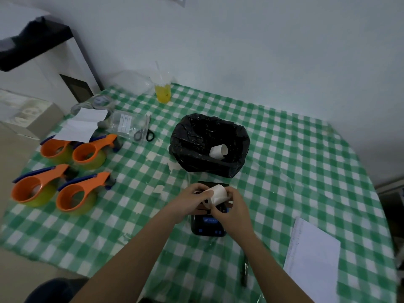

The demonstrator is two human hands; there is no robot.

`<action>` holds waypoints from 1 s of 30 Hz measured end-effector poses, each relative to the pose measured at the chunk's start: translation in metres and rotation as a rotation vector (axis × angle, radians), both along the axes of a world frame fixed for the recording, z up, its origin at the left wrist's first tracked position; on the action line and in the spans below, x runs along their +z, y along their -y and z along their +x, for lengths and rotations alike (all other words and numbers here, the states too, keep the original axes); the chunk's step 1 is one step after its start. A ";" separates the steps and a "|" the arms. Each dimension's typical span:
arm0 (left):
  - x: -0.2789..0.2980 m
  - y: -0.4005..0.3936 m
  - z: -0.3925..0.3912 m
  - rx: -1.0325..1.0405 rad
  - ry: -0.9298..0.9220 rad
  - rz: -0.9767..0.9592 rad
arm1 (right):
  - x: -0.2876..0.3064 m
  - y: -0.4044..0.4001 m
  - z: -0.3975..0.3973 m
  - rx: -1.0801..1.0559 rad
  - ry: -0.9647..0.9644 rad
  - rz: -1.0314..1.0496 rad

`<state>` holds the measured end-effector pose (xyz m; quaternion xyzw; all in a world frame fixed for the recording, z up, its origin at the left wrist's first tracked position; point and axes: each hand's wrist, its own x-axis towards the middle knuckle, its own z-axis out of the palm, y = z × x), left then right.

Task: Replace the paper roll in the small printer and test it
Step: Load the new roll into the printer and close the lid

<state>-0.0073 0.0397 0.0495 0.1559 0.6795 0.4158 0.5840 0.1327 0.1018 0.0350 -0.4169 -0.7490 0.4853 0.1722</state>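
Observation:
A small black printer (207,228) with blue markings lies on the green checked tablecloth, its lid open at the far end. Just above it, a white paper roll (216,194) is held between both hands. My left hand (190,200) grips the roll's left end, and my right hand (231,206) pinches its right side and loose edge. My hands hide much of the printer's open bay. A curled strip of used white paper (218,151) lies inside the black bin bag (196,136) behind the printer.
Several orange tape dispensers (87,149) sit at the left. Scissors (145,132), a clear bag, tape rolls and a white paper sheet (80,125) lie behind them. A yellow drink cup (162,92) stands at the back. A white notepad (312,254) and a pen (245,270) lie at the right front.

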 end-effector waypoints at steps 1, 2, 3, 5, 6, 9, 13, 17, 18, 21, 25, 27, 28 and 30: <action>-0.002 0.001 0.000 0.014 0.008 -0.001 | -0.001 0.000 0.001 0.022 -0.004 -0.046; -0.005 0.001 0.000 0.030 0.020 -0.007 | -0.003 -0.001 0.003 0.053 0.000 -0.085; -0.007 0.002 -0.001 0.041 0.028 -0.012 | -0.006 -0.003 0.006 0.091 0.015 -0.089; -0.013 0.001 -0.002 0.039 0.021 -0.030 | -0.012 -0.008 0.011 0.172 0.075 -0.009; -0.015 0.001 -0.003 0.033 0.016 -0.047 | -0.015 -0.010 0.013 0.206 0.103 0.044; -0.021 -0.002 -0.001 -0.008 0.004 -0.090 | -0.023 -0.016 0.015 0.290 0.182 0.172; -0.029 -0.007 -0.002 -0.042 -0.038 -0.090 | -0.037 -0.021 0.015 0.327 0.243 0.237; -0.039 -0.007 -0.007 -0.122 -0.458 -0.142 | -0.052 -0.023 0.012 0.272 0.298 0.304; -0.040 -0.006 -0.008 -0.104 -0.538 -0.164 | -0.057 -0.025 0.011 0.261 0.321 0.341; -0.043 -0.003 -0.012 -0.129 -0.659 -0.170 | -0.066 -0.029 0.006 0.257 0.404 0.425; -0.050 0.001 -0.014 -0.115 -0.700 -0.146 | -0.071 -0.034 -0.003 0.279 0.475 0.436; -0.052 0.002 -0.016 -0.110 -0.707 -0.141 | -0.070 -0.034 -0.006 0.275 0.501 0.460; -0.052 0.002 -0.016 -0.109 -0.709 -0.135 | -0.072 -0.034 -0.007 0.275 0.511 0.491; -0.051 0.003 -0.017 -0.104 -0.709 -0.121 | -0.078 -0.033 -0.006 0.277 0.503 0.530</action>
